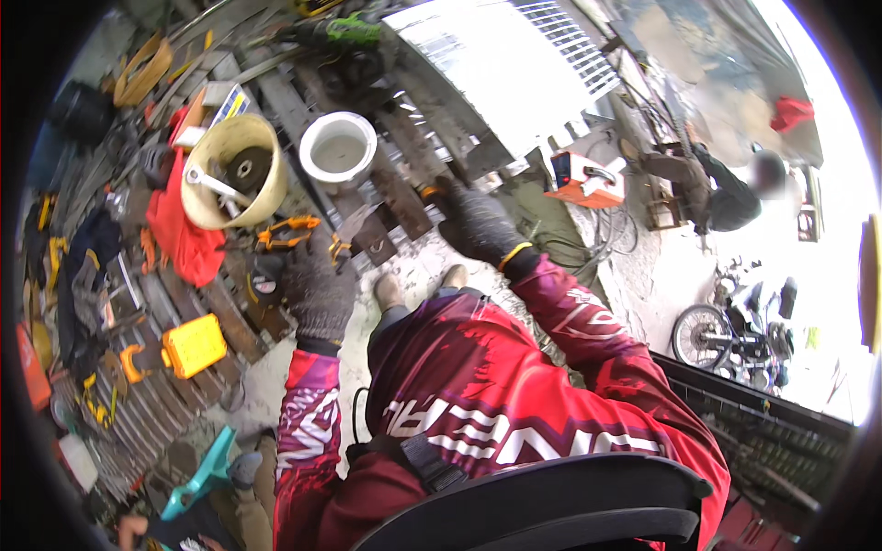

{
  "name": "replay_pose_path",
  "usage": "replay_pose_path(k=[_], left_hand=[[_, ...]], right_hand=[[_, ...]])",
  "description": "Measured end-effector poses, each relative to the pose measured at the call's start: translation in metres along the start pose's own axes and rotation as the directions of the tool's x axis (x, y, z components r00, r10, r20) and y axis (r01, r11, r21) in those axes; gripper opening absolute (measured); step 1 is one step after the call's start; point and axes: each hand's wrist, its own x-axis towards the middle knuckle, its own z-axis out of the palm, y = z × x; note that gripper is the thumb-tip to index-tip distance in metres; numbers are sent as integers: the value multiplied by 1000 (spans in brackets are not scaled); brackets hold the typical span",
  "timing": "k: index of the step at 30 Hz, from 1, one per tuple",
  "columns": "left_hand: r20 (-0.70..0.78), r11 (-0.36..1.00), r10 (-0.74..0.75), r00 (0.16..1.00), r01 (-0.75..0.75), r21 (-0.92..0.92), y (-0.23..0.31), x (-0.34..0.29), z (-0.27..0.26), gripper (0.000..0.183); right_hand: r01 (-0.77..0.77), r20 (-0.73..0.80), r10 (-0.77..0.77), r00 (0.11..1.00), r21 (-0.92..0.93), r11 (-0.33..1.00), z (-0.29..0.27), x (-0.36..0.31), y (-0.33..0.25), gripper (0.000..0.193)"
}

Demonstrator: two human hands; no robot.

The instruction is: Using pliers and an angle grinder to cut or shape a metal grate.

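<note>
My left hand (320,289), in a dark grey knit glove, is closed beside the bench. A flat grey blade (356,222) with orange at its base sticks out from its fingers. Orange-handled pliers (288,232) lie just beyond that hand. My right hand (478,220), gloved too, reaches forward over the metal bars (401,204), its fingers bent. A small orange piece (427,192) shows at its fingertips; what it belongs to is hidden. Ahead, a white pot (306,147) of grey liquid stands near a cream bucket (190,207) with a wrench (216,185) across it.
A white panel (478,69) lies at the far side. On the left bench are a yellow case (195,346), a red cloth (188,243) and many tools. An orange-white box machine (584,180) and cables lie right. Beyond are a person (730,197) and a motorcycle (740,321).
</note>
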Motion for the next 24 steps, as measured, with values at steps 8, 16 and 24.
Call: replay_pose_path(k=[8,16,24], left_hand=[[-157,958,21,987,-65,-280,-11,2,4,45],[340,655,-65,938,297,-695,-6,-3,-1,38],[97,884,-1,995,46,-466,12,0,-22,52]], right_hand=[[-6,-217,-17,976,-104,995,26,9,-15,38],[-71,-247,58,967,-44,997,31,18,-11,51],[-35,-320,5,947,-88,995,41,17,-3,65]])
